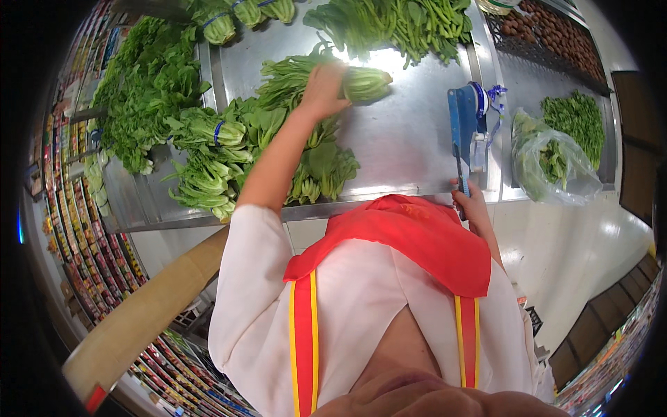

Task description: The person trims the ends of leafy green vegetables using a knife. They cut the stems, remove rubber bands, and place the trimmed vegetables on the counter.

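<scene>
My left hand [325,91] is closed around a bunch of leafy greens [367,83] above the steel table [401,135], its pale stem ends towards the right. My right hand [471,203] grips a slim dark and light-blue tool [461,182], perhaps a cutter, at the table's front edge. Just beyond that hand stands a blue tape dispenser [464,117] with blue tape. Left of centre lie loose leafy bunches [318,172] and a bunch bound with blue tape [224,133]. Loose long-stemmed greens [417,26] lie at the back.
More taped bunches [219,26] lie at the back left, beside a heap of leafy greens [151,88]. On the right are a plastic bag of greens [557,161], fine-leaved greens [578,122] and a black crate of brown produce [552,39]. A raised metal seam divides the table.
</scene>
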Motion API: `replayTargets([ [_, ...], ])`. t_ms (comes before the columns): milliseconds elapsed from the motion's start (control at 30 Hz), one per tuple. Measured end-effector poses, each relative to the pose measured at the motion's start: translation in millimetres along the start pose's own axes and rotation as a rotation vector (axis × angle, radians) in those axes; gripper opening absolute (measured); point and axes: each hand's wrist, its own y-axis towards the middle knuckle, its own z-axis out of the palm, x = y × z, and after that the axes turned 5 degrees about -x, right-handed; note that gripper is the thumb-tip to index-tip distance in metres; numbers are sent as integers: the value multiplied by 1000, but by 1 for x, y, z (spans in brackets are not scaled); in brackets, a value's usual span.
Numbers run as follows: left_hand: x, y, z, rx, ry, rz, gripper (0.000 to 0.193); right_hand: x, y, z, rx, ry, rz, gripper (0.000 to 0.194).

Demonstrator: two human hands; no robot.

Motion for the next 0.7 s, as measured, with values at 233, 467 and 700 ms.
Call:
replayTargets([
  [233, -13, 65, 13, 569, 456, -44, 87, 0, -22, 8, -22, 31, -19, 28],
  [467, -71, 45, -30, 338, 350, 443, 55, -8, -22, -1, -52, 23, -47, 26],
  [700, -129, -34, 52, 186, 261, 819, 31, 3, 18, 17, 51, 10, -166, 14],
])
